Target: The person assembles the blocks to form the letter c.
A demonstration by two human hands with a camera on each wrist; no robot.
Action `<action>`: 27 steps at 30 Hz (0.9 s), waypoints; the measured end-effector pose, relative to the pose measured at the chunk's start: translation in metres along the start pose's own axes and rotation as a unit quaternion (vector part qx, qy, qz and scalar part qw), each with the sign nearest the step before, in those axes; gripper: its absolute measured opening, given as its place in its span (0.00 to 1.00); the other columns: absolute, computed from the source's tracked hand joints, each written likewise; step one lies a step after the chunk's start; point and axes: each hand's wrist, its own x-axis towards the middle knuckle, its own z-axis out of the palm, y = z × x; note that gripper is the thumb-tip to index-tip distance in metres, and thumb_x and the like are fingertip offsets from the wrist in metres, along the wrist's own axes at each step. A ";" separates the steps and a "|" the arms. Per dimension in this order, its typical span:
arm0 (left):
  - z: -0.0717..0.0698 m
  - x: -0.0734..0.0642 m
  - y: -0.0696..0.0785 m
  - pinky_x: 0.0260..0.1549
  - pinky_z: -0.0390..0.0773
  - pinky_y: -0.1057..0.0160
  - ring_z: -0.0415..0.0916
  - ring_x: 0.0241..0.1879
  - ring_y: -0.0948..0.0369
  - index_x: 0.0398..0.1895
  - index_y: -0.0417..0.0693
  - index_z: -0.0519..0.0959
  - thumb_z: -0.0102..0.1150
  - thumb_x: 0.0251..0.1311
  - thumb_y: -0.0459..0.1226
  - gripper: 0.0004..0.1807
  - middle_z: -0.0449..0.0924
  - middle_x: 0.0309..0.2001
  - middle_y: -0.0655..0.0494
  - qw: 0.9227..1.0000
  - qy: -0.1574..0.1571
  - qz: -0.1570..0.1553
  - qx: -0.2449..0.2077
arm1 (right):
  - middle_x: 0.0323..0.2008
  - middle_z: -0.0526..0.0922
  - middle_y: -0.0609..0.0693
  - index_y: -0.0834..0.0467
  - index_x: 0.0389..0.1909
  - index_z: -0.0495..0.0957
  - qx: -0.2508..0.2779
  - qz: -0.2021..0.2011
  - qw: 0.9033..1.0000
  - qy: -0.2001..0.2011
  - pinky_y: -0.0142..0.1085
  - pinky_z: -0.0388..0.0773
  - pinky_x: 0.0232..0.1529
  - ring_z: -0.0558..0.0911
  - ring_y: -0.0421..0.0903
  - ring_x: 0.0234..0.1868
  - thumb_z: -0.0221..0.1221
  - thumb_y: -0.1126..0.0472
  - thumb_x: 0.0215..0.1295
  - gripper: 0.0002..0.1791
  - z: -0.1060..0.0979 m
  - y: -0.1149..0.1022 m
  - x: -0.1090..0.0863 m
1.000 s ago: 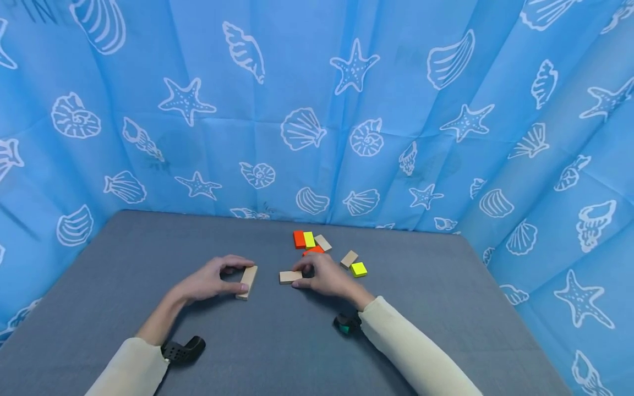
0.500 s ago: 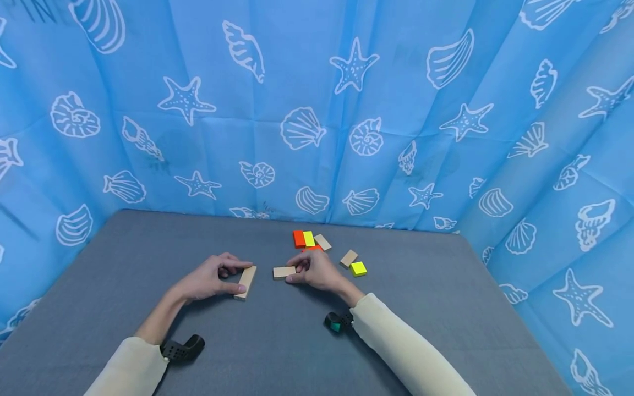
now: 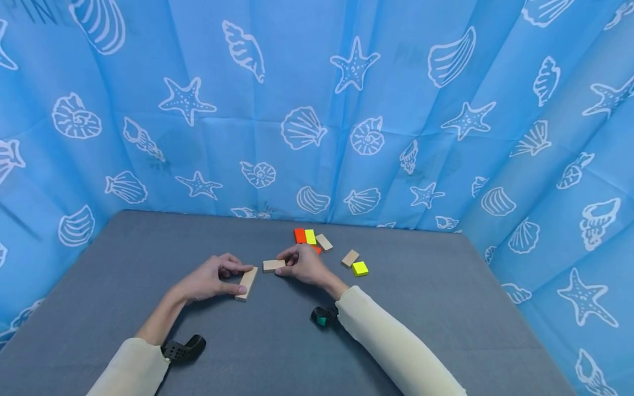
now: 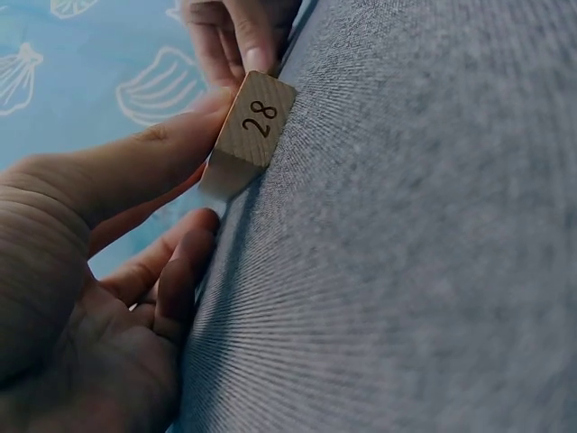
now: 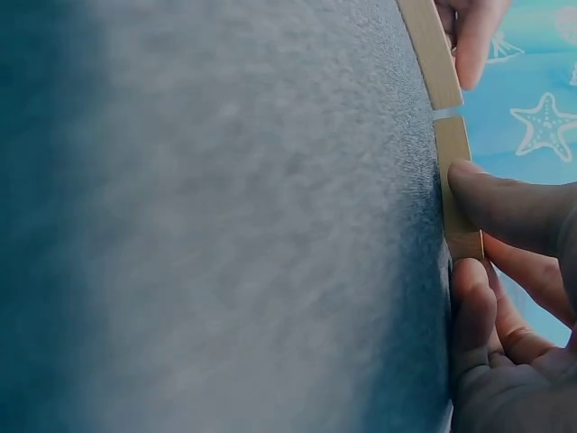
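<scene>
In the head view my left hand (image 3: pixel 210 279) pinches a plain wooden block (image 3: pixel 249 279) between thumb and fingers, at its two ends. That block lies lengthwise away from me on the grey cloth. The left wrist view shows its end face, marked 28 (image 4: pixel 257 122). My right hand (image 3: pixel 308 266) pinches a second wooden block (image 3: pixel 271 265) by its right end; this one lies crosswise, just right of the first block's far end. A small gap separates the two blocks in the right wrist view, where the right thumb (image 5: pixel 505 203) presses on the second block's side.
Behind my right hand are a red block (image 3: pixel 299 235), a yellow block (image 3: pixel 310 236), a wooden block (image 3: pixel 324 242) and a partly hidden red block (image 3: pixel 317 249). Farther right lie another wooden block (image 3: pixel 350 258) and yellow block (image 3: pixel 360 268). A blue curtain (image 3: pixel 327 181) hangs behind the table.
My right hand has moved left and slightly away from me with its wooden block, closing most of the distance to the other block. My left hand and its block have stayed in place.
</scene>
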 end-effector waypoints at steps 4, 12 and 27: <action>0.000 0.000 0.000 0.48 0.68 0.51 0.70 0.51 0.52 0.62 0.47 0.82 0.75 0.57 0.44 0.29 0.75 0.53 0.49 1.000 -0.007 -0.002 -0.004 | 0.32 0.80 0.49 0.63 0.49 0.86 0.000 0.003 1.000 -0.005 0.30 0.70 0.31 0.74 0.42 0.30 0.71 0.66 0.61 0.14 0.001 -0.005 0.005; -0.001 -0.001 0.000 0.52 0.69 0.48 0.70 0.54 0.50 0.61 0.46 0.82 0.76 0.56 0.44 0.29 0.75 0.54 0.49 1.000 -0.010 0.011 0.004 | 0.35 0.80 0.50 0.61 0.50 0.87 -0.018 -0.012 1.000 -0.020 0.31 0.68 0.30 0.73 0.43 0.29 0.71 0.66 0.62 0.15 0.004 -0.005 0.014; 0.000 0.000 -0.002 0.52 0.69 0.47 0.71 0.54 0.52 0.59 0.45 0.83 0.77 0.54 0.46 0.29 0.77 0.52 0.51 1.000 0.000 0.020 0.019 | 0.43 0.81 0.49 0.57 0.54 0.86 -0.030 -0.008 0.998 -0.051 0.33 0.69 0.37 0.74 0.45 0.36 0.68 0.65 0.66 0.16 0.005 -0.003 0.026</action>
